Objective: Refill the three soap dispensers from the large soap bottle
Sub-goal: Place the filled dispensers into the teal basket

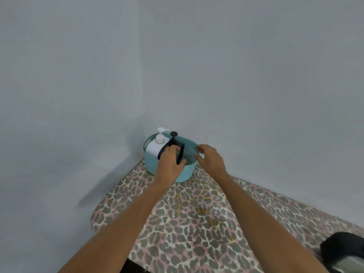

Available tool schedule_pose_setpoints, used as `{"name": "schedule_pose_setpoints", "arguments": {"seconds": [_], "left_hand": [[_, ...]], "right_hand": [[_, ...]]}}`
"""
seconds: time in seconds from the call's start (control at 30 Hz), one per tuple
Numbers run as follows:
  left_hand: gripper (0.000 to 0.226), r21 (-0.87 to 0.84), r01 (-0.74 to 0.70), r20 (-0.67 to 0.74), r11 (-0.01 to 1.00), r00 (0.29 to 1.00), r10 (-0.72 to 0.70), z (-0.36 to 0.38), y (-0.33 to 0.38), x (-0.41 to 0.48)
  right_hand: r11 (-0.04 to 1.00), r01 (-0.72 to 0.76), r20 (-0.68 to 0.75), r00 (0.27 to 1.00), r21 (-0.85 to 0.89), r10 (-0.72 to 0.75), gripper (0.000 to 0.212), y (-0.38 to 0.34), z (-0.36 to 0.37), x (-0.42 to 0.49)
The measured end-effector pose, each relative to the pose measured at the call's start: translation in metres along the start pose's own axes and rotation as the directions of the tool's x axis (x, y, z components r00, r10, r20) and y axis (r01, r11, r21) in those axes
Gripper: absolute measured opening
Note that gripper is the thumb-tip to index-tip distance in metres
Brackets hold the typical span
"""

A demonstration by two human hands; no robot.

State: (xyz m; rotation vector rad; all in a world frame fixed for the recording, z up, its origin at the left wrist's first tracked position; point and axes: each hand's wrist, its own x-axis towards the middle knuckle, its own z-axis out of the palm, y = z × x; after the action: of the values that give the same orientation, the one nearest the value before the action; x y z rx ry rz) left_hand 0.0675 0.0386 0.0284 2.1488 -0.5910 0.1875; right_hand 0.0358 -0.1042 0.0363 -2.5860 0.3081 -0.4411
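As both forearms stretch out over the leopard-print table [197,223], the left hand [170,160] curls its fingers round a black pump dispenser [174,142] standing in a teal basket [185,175] at the far end, against the wall. The right hand [210,158] sits at the basket's right rim with fingers loosely bent; whether it clasps the rim cannot be told. A white pump bottle [154,147] stands upright in the same basket, just left of the black one. The lift will likely go best straight up, with the basket held steady and the grip low on the body, so that the pump head is not pressed and the white bottle is not knocked.
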Motion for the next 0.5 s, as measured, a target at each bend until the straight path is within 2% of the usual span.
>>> {"name": "schedule_pose_setpoints", "arguments": {"seconds": [0.13, 0.5], "left_hand": [[0.046, -0.024, -0.058, 0.04, 0.998, 0.997, 0.059, 0.005, 0.021, -0.02], [0.044, -0.136, -0.076, 0.15, 0.988, 0.984, 0.096, 0.041, 0.075, -0.076]], "right_hand": [[1.0, 0.0, -0.055, 0.998, 0.004, 0.0, 0.032, 0.008, -0.02, -0.034], [0.992, -0.107, -0.2, 0.973, 0.074, 0.12, 0.034, 0.056, -0.079, -0.133]]}}
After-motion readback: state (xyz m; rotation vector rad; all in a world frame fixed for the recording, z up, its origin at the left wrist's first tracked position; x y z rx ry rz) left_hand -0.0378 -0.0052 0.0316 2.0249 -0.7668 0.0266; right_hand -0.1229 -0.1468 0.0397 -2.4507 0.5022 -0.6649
